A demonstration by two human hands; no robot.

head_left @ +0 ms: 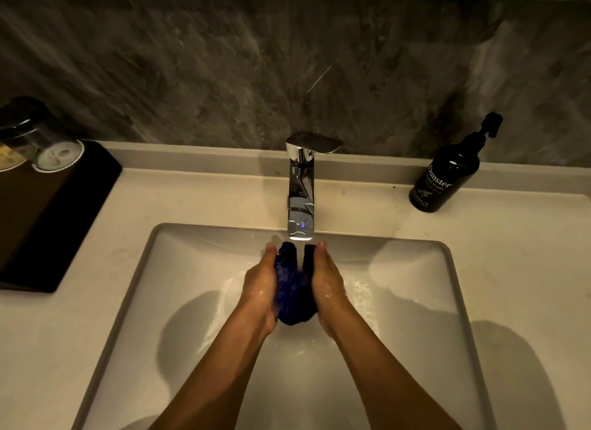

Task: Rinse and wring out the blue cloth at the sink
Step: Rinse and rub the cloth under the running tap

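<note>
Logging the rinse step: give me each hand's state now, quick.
Left hand: pressed against the blue cloth, holding it under the tap.
Right hand: holding the cloth's other side.

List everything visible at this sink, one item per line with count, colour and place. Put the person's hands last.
blue cloth: one, dark blue, bunched between both hands under the tap's stream
tap: one, chrome, at the back edge of the basin, water running
sink: one, white, set into the pale counter
hand wash bottle: one, black pump bottle, on the counter right of the tap
tray: one, black, on the counter at far left
glasses: two, clear, upside down on the tray
wall: grey marbled stone, behind the counter
left hand: one, wet, pressing the cloth's left side
right hand: one, wet, pressing the cloth's right side
</note>
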